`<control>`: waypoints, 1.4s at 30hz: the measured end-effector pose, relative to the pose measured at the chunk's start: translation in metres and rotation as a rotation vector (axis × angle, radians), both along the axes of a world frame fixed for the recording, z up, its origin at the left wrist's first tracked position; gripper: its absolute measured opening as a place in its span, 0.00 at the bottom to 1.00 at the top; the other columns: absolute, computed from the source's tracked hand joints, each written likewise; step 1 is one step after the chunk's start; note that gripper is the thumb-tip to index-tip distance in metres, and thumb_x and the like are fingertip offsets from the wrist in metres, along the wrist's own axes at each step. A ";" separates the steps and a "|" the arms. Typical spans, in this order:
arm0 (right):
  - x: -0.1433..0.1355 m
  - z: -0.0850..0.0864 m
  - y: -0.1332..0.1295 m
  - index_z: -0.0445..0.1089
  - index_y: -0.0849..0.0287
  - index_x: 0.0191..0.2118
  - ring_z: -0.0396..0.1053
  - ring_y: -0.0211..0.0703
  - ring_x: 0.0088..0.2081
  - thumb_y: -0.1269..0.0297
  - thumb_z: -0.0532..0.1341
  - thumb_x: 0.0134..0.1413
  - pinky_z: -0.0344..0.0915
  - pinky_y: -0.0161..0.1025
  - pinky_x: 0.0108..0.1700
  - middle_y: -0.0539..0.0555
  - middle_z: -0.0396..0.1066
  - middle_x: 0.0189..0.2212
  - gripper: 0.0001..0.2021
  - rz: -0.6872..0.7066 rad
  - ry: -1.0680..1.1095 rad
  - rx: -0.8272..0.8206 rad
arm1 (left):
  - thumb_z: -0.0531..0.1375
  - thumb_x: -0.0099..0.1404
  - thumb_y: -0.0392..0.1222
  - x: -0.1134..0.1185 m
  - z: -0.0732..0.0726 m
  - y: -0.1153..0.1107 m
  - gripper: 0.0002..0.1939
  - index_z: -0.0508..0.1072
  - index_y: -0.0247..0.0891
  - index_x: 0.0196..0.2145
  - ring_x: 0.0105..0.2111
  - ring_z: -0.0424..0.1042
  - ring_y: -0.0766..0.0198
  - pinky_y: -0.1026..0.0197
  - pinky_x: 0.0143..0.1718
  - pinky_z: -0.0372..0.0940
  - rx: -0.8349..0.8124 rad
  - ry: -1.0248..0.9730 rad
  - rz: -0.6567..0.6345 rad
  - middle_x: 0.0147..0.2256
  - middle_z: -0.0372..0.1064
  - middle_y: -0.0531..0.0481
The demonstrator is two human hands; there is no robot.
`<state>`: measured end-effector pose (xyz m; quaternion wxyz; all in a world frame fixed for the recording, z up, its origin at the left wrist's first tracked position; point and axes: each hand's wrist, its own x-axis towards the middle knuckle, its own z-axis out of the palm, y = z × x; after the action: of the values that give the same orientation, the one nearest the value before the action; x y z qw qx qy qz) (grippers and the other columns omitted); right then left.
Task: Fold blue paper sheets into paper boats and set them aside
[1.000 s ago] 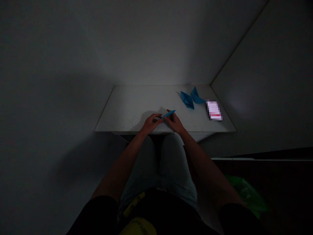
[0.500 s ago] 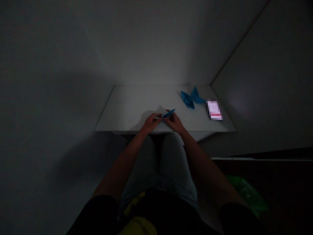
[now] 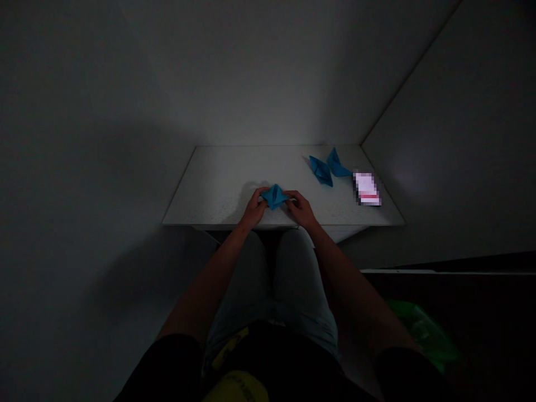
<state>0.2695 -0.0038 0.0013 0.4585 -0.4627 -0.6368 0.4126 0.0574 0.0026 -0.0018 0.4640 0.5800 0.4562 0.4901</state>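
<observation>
Between my hands, over the front middle of the white table, is a blue folded paper boat [image 3: 274,197], its middle opened into a pocket with a point at each side. My left hand [image 3: 254,209] pinches its left point. My right hand [image 3: 300,209] pinches the right point between thumb and fingers. Two more blue folded paper boats lie farther back on the right: one paper boat [image 3: 321,171] rests at a slant, and another paper boat [image 3: 338,163] sits just behind it, close beside.
A white table [image 3: 213,178] stands against the back wall, with a side wall close on its right. At its right end lies a phone-like slab with a bright, pixelated face [image 3: 367,188]. Green plastic [image 3: 425,329] lies low on the right.
The paper boat has turned from a slanted, narrow edge to a level, spread shape facing up. My hands have moved slightly apart, to its two ends.
</observation>
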 end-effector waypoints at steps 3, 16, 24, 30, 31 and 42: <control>0.001 -0.001 0.000 0.77 0.53 0.52 0.69 0.42 0.27 0.48 0.61 0.63 0.67 0.41 0.33 0.52 0.77 0.35 0.19 -0.037 -0.031 -0.025 | 0.58 0.70 0.45 -0.001 0.000 0.001 0.14 0.76 0.39 0.49 0.42 0.80 0.58 0.53 0.49 0.77 -0.055 -0.038 0.005 0.43 0.79 0.46; 0.000 -0.004 0.005 0.78 0.55 0.42 0.68 0.41 0.29 0.36 0.67 0.58 0.66 0.40 0.34 0.51 0.77 0.33 0.24 -0.094 -0.058 0.001 | 0.67 0.69 0.50 0.001 0.004 -0.002 0.19 0.79 0.39 0.53 0.47 0.80 0.56 0.55 0.51 0.75 -0.015 0.100 0.008 0.48 0.81 0.43; 0.001 -0.002 0.004 0.74 0.53 0.37 0.63 0.40 0.27 0.31 0.66 0.56 0.61 0.38 0.30 0.48 0.70 0.26 0.27 -0.135 -0.007 -0.007 | 0.65 0.70 0.55 0.004 0.008 0.000 0.17 0.84 0.38 0.41 0.46 0.80 0.53 0.52 0.52 0.74 -0.032 0.082 0.052 0.42 0.83 0.44; 0.005 -0.004 0.007 0.66 0.51 0.39 0.63 0.39 0.25 0.29 0.62 0.60 0.62 0.38 0.28 0.48 0.68 0.29 0.27 -0.196 0.094 -0.007 | 0.63 0.68 0.67 0.001 -0.001 0.005 0.26 0.76 0.39 0.39 0.43 0.79 0.58 0.54 0.48 0.78 -0.070 -0.092 0.139 0.40 0.79 0.46; 0.006 -0.004 0.008 0.65 0.51 0.39 0.64 0.39 0.25 0.29 0.60 0.60 0.64 0.38 0.28 0.48 0.69 0.30 0.27 -0.215 0.110 0.008 | 0.62 0.68 0.69 0.000 -0.003 0.006 0.27 0.73 0.39 0.38 0.41 0.79 0.60 0.54 0.48 0.78 -0.068 -0.119 0.159 0.38 0.77 0.47; 0.007 -0.006 0.008 0.56 0.47 0.48 0.66 0.39 0.21 0.25 0.57 0.59 0.59 0.36 0.22 0.42 0.65 0.26 0.31 -0.246 0.180 -0.055 | 0.61 0.70 0.68 0.001 -0.007 0.009 0.26 0.63 0.42 0.38 0.37 0.77 0.64 0.54 0.47 0.79 -0.074 -0.182 0.252 0.34 0.71 0.52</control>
<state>0.2769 0.0046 -0.0051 0.5477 -0.5107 -0.5202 0.4106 0.0583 0.0116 -0.0086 0.4593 0.4540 0.4991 0.5777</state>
